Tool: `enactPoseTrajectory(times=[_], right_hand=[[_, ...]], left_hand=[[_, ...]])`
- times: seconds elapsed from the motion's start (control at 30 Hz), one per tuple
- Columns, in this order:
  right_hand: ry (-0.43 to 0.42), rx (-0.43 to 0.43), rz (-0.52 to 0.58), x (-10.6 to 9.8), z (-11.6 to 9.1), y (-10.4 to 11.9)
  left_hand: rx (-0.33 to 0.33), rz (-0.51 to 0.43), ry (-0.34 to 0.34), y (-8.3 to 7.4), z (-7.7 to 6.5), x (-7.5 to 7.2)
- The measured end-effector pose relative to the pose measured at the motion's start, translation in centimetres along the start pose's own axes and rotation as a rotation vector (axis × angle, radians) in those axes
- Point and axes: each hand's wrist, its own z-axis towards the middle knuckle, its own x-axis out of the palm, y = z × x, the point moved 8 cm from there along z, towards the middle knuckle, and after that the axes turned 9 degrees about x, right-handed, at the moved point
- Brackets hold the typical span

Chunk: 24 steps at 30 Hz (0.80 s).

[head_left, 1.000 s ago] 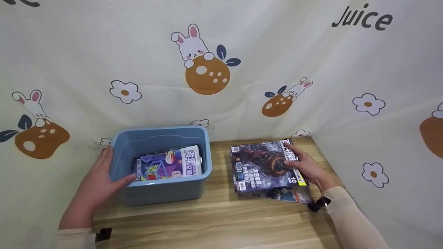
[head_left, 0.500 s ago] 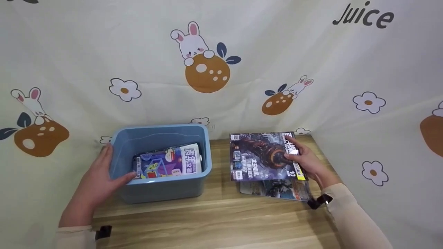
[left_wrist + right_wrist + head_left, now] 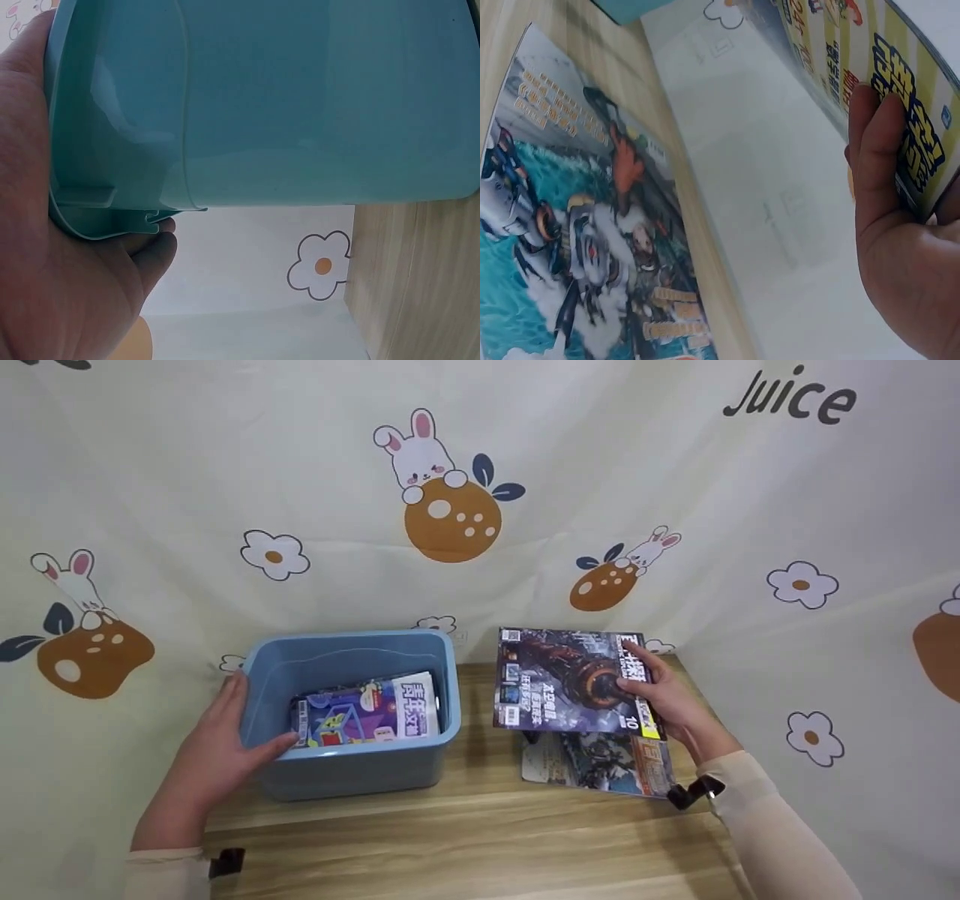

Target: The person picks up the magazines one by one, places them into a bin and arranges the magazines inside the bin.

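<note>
My right hand [image 3: 679, 709] pinches a dark magazine [image 3: 570, 682] by its right edge, thumb on the front cover. It is raised over another magazine [image 3: 607, 761] lying on the table. In the right wrist view, my fingers [image 3: 877, 150] press against the held magazine's yellow-striped back cover [image 3: 911, 97], and the lower magazine [image 3: 592, 225] shows a mecha picture. My left hand [image 3: 214, 761] grips the left rim of a blue plastic bin [image 3: 352, 776], the thumb over its front corner. Fingertips [image 3: 154, 259] curl under the rim in the left wrist view. Inside the bin lies a purple magazine [image 3: 360, 716] on others.
The bin and magazines stand on a wood-grain table [image 3: 465, 840]. A pale cloth [image 3: 337, 457] printed with rabbits, oranges and flowers hangs behind and along both sides, close to the table's back edge. A dark wrist mount [image 3: 694, 791] sits at my right cuff.
My right hand has lifted the dark magazine up and away from the lower one, uncovering more of its cover. My left hand has stayed on the bin's rim.
</note>
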Motion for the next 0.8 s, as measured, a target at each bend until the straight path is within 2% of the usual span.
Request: enactPoseTrajectory(times=[0.43, 0.63, 0.8], right_hand=[[0.007, 0.003, 0.018, 1.8, -0.3, 2.0], [0.060, 0.001, 0.089, 3.5, -0.9, 3.2], [0.072, -0.014, 0.128, 4.7, -1.4, 4.0]], left_hand=[[0.003, 0.002, 0.005, 0.1, 0.2, -0.1], [0.018, -0.007, -0.013, 0.1, 0.0, -0.2], [0.028, -0.005, -0.022, 0.1, -0.1, -0.2]])
